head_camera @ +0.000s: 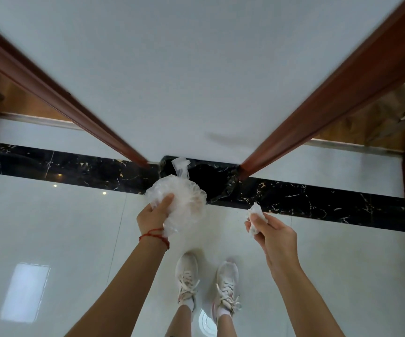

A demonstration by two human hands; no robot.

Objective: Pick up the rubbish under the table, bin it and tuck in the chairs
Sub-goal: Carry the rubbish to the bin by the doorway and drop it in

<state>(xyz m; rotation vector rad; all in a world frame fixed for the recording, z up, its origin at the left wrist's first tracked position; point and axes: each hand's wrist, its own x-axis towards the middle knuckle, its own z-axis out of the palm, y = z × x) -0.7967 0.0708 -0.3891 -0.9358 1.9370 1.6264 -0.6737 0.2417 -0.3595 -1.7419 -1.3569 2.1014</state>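
Note:
My left hand [154, 215] grips a knotted clear plastic bag [184, 200] of rubbish, held over the near rim of a bin lined with a black bag [211, 177]. My right hand [269, 229] pinches a crumpled white tissue [256, 215] a little to the right of the bin. The bin stands on the floor against a white wall panel [196, 69]. No table or chair is in sight.
Two red-brown wooden door frames [58, 98] [330, 93] flank the white panel. A black marble strip [318, 198] crosses the glossy white tiled floor [50, 227]. My two white trainers [187, 278] stand just behind the bin.

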